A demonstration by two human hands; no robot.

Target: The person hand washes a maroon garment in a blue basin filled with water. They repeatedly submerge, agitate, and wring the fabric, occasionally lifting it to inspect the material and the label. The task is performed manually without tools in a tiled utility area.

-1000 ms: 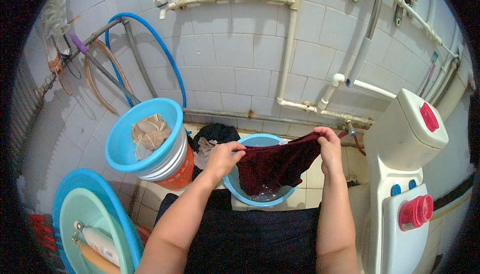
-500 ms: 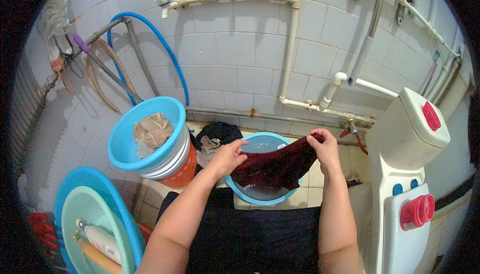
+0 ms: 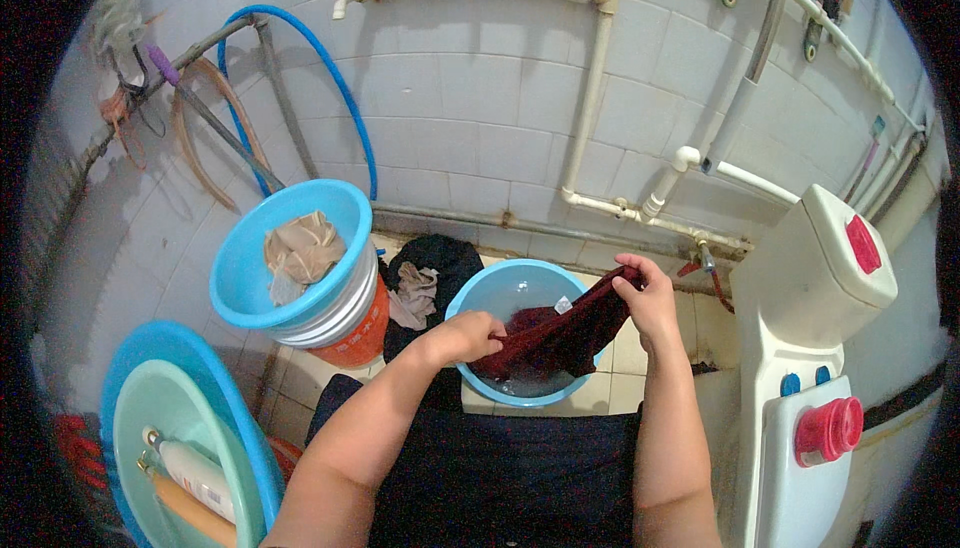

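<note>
A wet-looking maroon cloth garment is stretched between my two hands over a light blue basin on the floor. My right hand pinches its raised upper corner at the basin's right side. Lower down, my left hand has its fingers closed on the garment's left end, near the basin's left rim. A small white tag shows along the garment's upper edge. Water lies in the basin below, and part of the cloth hangs down into it.
Left of the basin lie dark clothes and a beige cloth. A blue basin holding beige cloth tops an orange bucket. Larger basins stand at lower left. At right is a white toilet with a red tub.
My left hand has closed on the garment and moved slightly right and down. The garment's left side has bunched and dropped, and its white tag now shows clearly. The view has shifted a little.
</note>
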